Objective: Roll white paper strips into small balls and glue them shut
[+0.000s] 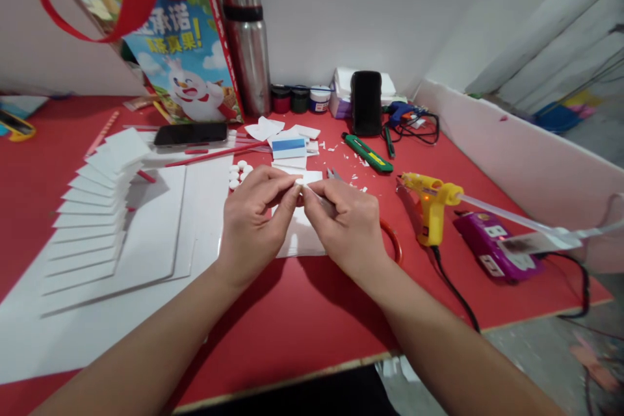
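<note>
A small white piece is pinched between the fingertips of both hands over the middle of the table. My left hand holds its left side with thumb and forefinger. My right hand grips the other side the same way. Beneath them lies a white sheet. A tool with a red-orange handle shows beside and behind my right hand, its grey tips poking out above; whether that hand also holds it, I cannot tell. Several small white discs sit just beyond my left hand.
A stepped white board model stands left on white board. At right are a yellow glue gun with its cord, a purple power strip and a green cutter. Behind stand a phone, a steel flask and paint jars.
</note>
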The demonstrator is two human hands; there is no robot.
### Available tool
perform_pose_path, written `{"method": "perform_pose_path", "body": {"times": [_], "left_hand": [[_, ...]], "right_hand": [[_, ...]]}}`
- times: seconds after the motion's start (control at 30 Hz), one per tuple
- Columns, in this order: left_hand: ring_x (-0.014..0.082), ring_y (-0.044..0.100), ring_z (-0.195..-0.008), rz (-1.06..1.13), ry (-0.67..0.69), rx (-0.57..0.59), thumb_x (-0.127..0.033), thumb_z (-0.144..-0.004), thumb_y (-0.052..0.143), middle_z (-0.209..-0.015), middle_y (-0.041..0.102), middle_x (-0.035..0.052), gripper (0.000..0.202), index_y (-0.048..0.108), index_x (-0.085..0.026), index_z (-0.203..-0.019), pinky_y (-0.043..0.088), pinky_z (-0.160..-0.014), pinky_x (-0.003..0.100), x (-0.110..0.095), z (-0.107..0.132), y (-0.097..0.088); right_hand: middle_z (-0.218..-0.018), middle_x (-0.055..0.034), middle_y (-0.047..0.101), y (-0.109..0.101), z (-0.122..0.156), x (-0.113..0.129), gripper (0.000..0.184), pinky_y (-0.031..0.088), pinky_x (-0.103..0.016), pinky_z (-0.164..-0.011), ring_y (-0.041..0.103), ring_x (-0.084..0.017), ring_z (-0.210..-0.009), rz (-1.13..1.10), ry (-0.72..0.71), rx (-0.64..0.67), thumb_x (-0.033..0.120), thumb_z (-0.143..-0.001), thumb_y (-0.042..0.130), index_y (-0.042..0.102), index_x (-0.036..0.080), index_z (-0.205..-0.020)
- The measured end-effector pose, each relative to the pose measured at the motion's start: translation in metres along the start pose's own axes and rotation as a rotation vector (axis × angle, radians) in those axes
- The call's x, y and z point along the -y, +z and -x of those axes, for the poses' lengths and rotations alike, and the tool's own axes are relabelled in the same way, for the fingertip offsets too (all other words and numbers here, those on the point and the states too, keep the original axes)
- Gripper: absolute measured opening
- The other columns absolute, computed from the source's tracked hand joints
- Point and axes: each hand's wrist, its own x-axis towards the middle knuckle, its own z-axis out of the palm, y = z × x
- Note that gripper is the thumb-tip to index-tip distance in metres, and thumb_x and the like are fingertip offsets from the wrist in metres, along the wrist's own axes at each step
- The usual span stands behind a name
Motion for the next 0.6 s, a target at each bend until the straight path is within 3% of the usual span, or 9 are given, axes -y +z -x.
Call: {"method": "perform_pose_path", "body": {"times": [0.13,0.3,0.47,0.6], "left_hand": [[0.0175,0.065,-0.089,-0.083,0.123,-0.049,-0.015,-0.094,0.063,-0.098,0.07,0.007,0.022,0.074,-0.02,-0.113,0.056,-0.082,0.031,0.005,0.004,0.001],[0.0179,0.065,-0.098,-0.096,0.212,-0.008,-0.009,-0.096,0.057,-0.107,0.07,0.0093,0.035,0.069,-0.02,-0.127,0.056,-0.086,0.032,0.008,0.005,0.004],[0.0151,0.067,-0.084,0.133,0.018,0.013,-0.014,-0.091,0.069,-0.092,0.073,0.0051,0.016,0.08,-0.022,-0.099,0.057,-0.077,0.027,0.008,-0.002,-0.001],[0.0172,0.069,-0.084,0.41,-0.212,0.196,-0.02,-0.086,0.075,-0.09,0.071,0.0046,0.012,0.082,-0.023,-0.095,0.062,-0.076,0.03,0.017,-0.009,-0.008]], "right_hand": [[-0.069,-0.0008,0.065,-0.001,0.001,0.0,0.021,0.042,-0.026,-0.063,0.055,-0.012,-0.061,-0.046,-0.045,0.007,0.026,-0.099,0.055,0.069,0.018,-0.085],[-0.07,-0.0006,0.066,-0.002,0.001,-0.004,0.021,0.043,-0.026,-0.062,0.056,-0.012,-0.061,-0.066,-0.07,-0.014,0.024,-0.098,0.057,0.067,0.019,-0.08],[-0.068,0.0003,0.065,-0.009,-0.005,-0.011,0.018,0.042,-0.025,-0.062,0.058,-0.012,-0.062,-0.091,-0.114,0.079,0.02,-0.097,0.058,0.068,0.017,-0.083],[-0.067,0.0005,0.063,-0.014,-0.011,-0.018,0.019,0.041,-0.024,-0.064,0.057,-0.011,-0.063,-0.066,-0.22,0.178,0.02,-0.098,0.058,0.068,0.016,-0.081]]}}
